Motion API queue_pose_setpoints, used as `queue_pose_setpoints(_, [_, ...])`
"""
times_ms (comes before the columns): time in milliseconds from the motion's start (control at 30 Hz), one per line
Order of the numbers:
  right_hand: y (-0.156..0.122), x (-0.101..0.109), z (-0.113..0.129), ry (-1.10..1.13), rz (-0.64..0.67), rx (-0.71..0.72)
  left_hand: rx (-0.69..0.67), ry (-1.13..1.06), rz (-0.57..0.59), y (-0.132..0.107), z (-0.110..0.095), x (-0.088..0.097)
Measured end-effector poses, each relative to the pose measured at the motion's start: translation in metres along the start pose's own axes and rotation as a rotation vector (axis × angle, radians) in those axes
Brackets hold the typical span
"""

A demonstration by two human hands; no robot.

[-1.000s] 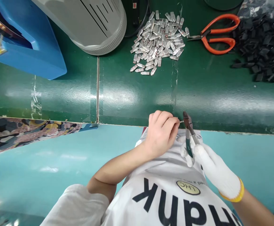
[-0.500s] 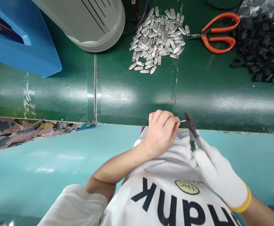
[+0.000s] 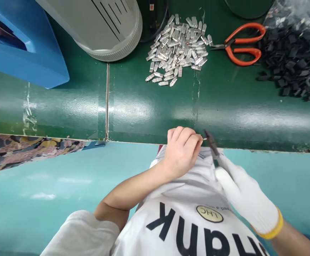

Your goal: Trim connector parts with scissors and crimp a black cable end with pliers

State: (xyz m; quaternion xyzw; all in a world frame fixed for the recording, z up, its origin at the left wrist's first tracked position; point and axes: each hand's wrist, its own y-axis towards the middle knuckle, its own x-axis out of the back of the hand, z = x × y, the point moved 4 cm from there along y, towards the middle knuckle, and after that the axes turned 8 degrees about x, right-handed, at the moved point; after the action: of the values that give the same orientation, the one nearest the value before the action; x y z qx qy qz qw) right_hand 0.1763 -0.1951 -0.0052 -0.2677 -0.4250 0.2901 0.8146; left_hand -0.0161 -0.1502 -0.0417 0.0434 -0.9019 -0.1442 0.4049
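Curled fingers (image 3: 178, 134) of my bare left hand (image 3: 183, 153) are pinched narrow around one thin, pale piece (image 3: 204, 139); only its short, straight end pokes out at three o'clock, just over the bench edge, and my fist hides the rest. Gloved white with a yellow cuff, my right hand (image 3: 244, 197) lies at four o'clock from the left, closed around one pair of pliers (image 3: 212, 144). Their nose is dark and brownish, tilted toward eleven o'clock and blurred; a bit of green handle shows below, while the glove covers the remainder. That nose is right by the pale end, but I cannot tell whether it grips it.

Farther out, at twelve o'clock from my left hand, one heap of small, shiny metal pieces (image 3: 176, 49) lies on the green bench (image 3: 149, 110), too overlapped to count. One pair of orange-handled snips (image 3: 247, 40) sits at one o'clock, its tip near the metal heap. At two o'clock I see one heap of black pieces (image 3: 295, 58), likewise uncountable, with crumpled clear plastic (image 3: 296, 15) beyond, cut off by the border. One slotted grey housing (image 3: 109, 26) at eleven o'clock and one blue stand (image 3: 51, 67) at ten are both cut off too.
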Motion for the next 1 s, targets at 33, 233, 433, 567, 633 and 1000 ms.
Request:
queue_pose_setpoints(33, [0.0005,0.0012,0.0011,0.011,-0.022,0.032,-0.008,-0.003,-0.008,0.0000,-0.0003,0.0003])
queue_pose_setpoints(233, [0.0025,0.0025,-0.0035,0.090,0.002,0.007,-0.011,-0.002,-0.007,0.0000,0.0002,-0.0005])
queue_pose_setpoints(433, [0.0042,0.0016,-0.0077,-0.001,0.024,-0.061,-0.002,-0.001,0.006,0.0004,0.0001,-0.0001])
queue_pose_setpoints(567, [0.0049,0.0046,-0.0040,0.052,-0.002,0.021,-0.027,-0.011,-0.013,0.0004,-0.0003,0.0002])
queue_pose_setpoints(633, [0.0057,0.0043,-0.0051,0.044,0.053,-0.041,-0.015,-0.003,-0.007,0.0004,0.0006,-0.0005])
queue_pose_setpoints(1000, [0.0081,0.0031,0.0012,0.022,-0.005,0.033,-0.010,0.002,0.005,-0.0003,0.0006,-0.0013])
